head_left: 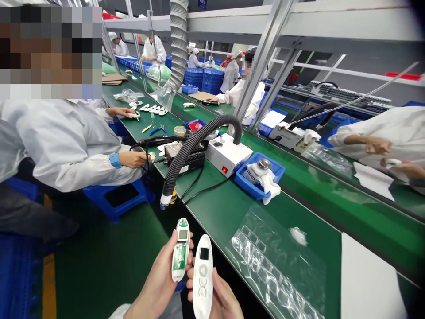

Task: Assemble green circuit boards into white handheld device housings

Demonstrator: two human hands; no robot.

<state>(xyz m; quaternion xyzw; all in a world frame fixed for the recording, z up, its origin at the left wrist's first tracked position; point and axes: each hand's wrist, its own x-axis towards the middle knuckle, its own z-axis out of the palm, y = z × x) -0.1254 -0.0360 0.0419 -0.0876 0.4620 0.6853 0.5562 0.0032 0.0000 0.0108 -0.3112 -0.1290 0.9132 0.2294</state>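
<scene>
The left hand (162, 270) and right hand (224, 294) were bare. A white, wrinkly sleeve (120, 312) peeked out at the left wrist, near greyish cloth (174, 306).

A long green workbench (219, 199) runs diagonally. Along its near edge toward the far end lie blue-handled pliers (158, 130); further along stands a white metal box with a red switch (229, 153). A blue plastic tray (257, 195) sits beside the box, and clear plastic film (282, 266) covers the nearer end.

Glossy white plastic cover (202, 277), smooth green tabletop (221, 201), crinkled clear plastic sheet (275, 261).
</scene>
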